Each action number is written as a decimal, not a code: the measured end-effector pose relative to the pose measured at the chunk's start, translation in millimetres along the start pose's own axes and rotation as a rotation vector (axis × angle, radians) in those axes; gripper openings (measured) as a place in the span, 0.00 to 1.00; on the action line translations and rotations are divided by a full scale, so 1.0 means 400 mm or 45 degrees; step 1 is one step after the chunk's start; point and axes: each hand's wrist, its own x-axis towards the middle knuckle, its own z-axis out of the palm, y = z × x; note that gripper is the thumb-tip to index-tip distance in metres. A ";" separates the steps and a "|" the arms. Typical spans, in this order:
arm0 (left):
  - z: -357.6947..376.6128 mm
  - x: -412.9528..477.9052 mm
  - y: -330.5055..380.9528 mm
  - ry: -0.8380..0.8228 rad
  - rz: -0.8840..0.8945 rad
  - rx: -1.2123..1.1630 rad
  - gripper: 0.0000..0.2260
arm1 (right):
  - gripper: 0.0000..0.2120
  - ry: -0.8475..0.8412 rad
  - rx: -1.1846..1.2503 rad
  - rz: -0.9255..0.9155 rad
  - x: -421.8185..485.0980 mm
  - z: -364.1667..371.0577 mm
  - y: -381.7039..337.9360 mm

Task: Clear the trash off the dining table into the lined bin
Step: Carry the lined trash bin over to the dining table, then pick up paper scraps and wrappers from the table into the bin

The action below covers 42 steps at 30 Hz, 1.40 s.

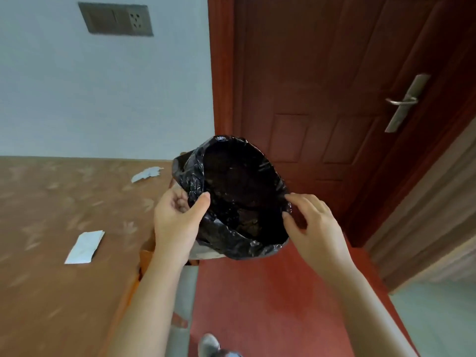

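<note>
Left hand (177,220): we pinch the liner (190,173) at the bin (239,197) rim, thumb inside.
Right hand (313,228): fingers spread, touching the opposite rim.
Trash: two papers (85,247) (146,174) on the table (51,292), uncollected.
Risk: the liner may slip inward if we release it slack.

the left hand (177,217) is gripping the near-left rim of the bin (203,251), thumb pressing the black liner (242,197) over the edge. the right hand (314,228) is touching the liner's right rim with spread fingertips. the bin is tilting, its mouth facing the camera, beside the surface (51,253). two paper scraps are lying on the surface: one (85,247) near, another (146,174) farther back. a door (334,73) is standing behind.
</note>
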 end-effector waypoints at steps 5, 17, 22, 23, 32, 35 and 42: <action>0.004 0.206 -0.021 0.209 0.026 -0.073 0.15 | 0.16 -0.032 0.017 -0.176 0.205 0.108 -0.022; -0.211 0.620 -0.098 0.595 0.155 0.103 0.13 | 0.15 -0.240 0.147 -0.468 0.699 0.469 -0.206; -0.269 0.667 -0.163 0.904 0.050 0.223 0.15 | 0.14 -0.464 0.177 -0.620 0.770 0.626 -0.224; -0.276 0.673 -0.175 0.960 0.025 0.253 0.16 | 0.14 -0.505 0.199 -0.638 0.790 0.655 -0.226; -0.264 0.671 -0.240 1.430 -0.126 0.434 0.17 | 0.14 -0.939 0.406 -0.870 0.971 0.913 -0.230; -0.241 0.687 -0.249 1.511 -0.175 0.561 0.17 | 0.14 -1.086 0.430 -0.891 1.023 1.002 -0.216; -0.205 0.716 -0.275 1.723 -0.297 0.734 0.14 | 0.13 -1.312 0.411 -0.954 1.103 1.243 -0.207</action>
